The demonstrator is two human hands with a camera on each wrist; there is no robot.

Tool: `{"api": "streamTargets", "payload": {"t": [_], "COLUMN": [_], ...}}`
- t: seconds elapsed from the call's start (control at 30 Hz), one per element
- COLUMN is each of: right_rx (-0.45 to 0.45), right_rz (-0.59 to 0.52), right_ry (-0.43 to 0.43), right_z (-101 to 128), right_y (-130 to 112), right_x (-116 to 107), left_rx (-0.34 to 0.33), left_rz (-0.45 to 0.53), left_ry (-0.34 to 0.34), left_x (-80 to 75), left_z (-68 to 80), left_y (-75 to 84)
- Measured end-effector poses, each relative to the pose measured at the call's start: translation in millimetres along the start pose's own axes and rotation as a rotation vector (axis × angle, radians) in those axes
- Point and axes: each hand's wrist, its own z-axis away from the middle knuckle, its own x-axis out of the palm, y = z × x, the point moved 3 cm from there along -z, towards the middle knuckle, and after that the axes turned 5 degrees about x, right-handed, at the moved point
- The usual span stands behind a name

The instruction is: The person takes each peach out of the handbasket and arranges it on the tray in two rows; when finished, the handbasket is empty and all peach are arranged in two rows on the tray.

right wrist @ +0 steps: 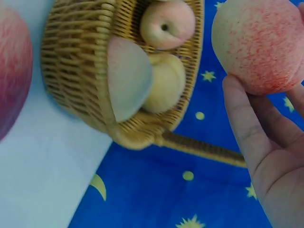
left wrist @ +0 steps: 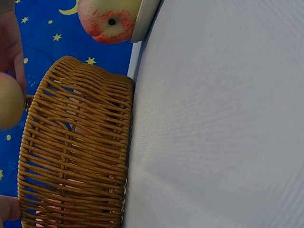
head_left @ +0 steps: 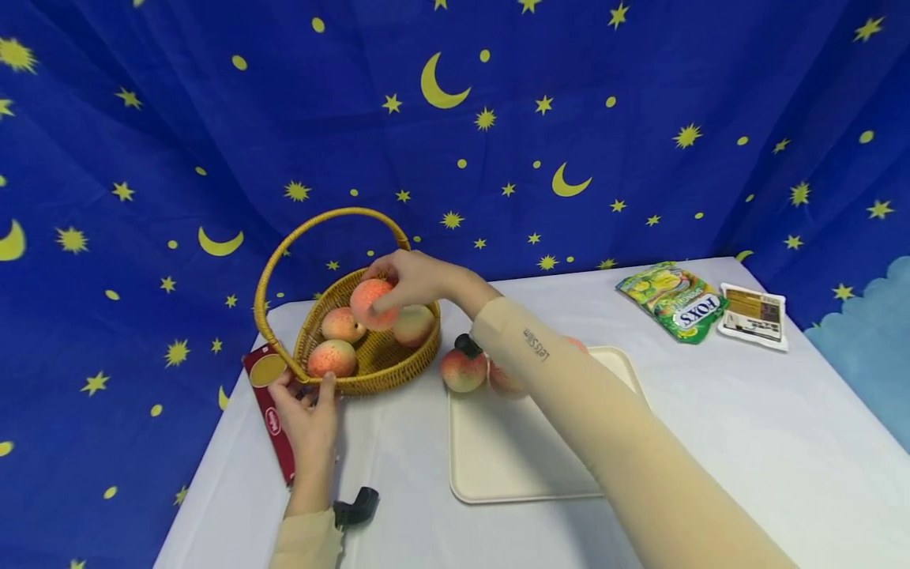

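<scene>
My right hand (head_left: 419,280) holds a pink-blushed peach (head_left: 374,304) between thumb and fingers, above a brown wicker basket (head_left: 384,383) with a tall handle. Peaches lie inside the basket: one peach (head_left: 332,358) at the near left, another (head_left: 344,324) behind it and a paler one (head_left: 414,325) on the right. The right wrist view shows the held peach (right wrist: 261,45) apart from the basket wall (right wrist: 76,61). My left hand (head_left: 309,423) grips the near-left rim by the handle's foot. In the left wrist view, only a fingertip (left wrist: 8,208) shows at the rim.
A cream tray (head_left: 519,466) bears more peaches (head_left: 464,371), partly hidden by my right sleeve. Left of the basket lies a red box (head_left: 273,423). A green FOX'S bag (head_left: 671,300) and a brown-and-white packet (head_left: 753,316) lie at the back right. A starry blue curtain (head_left: 498,197) hangs behind the table.
</scene>
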Motion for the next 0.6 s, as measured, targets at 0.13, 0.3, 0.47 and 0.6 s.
{"api": "streamTargets", "payload": {"t": [0.13, 0.3, 0.47, 0.6], "right_rx": [-0.021, -0.041, 0.008, 0.069], "right_rz": [-0.015, -0.052, -0.081, -0.097], "right_ry": [0.032, 0.056, 0.096, 0.139], "right_z": [14.7, 40.4, 75.7, 107.2], "right_y": [1.4, 12.0, 28.8, 44.9], "right_x": [-14.9, -36.1, -61.3, -79.0], "left_rx": [-0.002, 0.002, 0.009, 0.002], "left_rz": [-0.003, 0.005, 0.005, 0.012], "left_ry": [-0.009, -0.016, -0.012, -0.011], "left_x": [0.6, 1.0, -0.1, -0.8], "left_z": [0.1, 0.3, -0.3, -0.7], "left_y": [1.9, 2.8, 2.4, 1.4]}}
